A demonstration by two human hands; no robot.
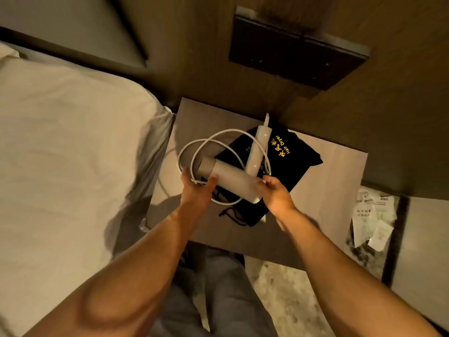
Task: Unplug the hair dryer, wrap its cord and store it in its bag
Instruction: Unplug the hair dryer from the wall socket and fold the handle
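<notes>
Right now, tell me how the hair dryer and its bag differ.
The hair dryer is pale and rigid, a T of barrel and handle; the bag is black, soft cloth with yellow lettering. The dryer lies on top, held by the left hand and right hand; the bag lies flat beneath it. The dryer trails a looped white cord; the bag trails a dark drawstring. Both are on the bedside table.

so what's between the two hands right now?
In the head view, the hair dryer barrel spans the gap between the left hand and right hand, with loops of its white cord around it, all over the black bag.
</notes>
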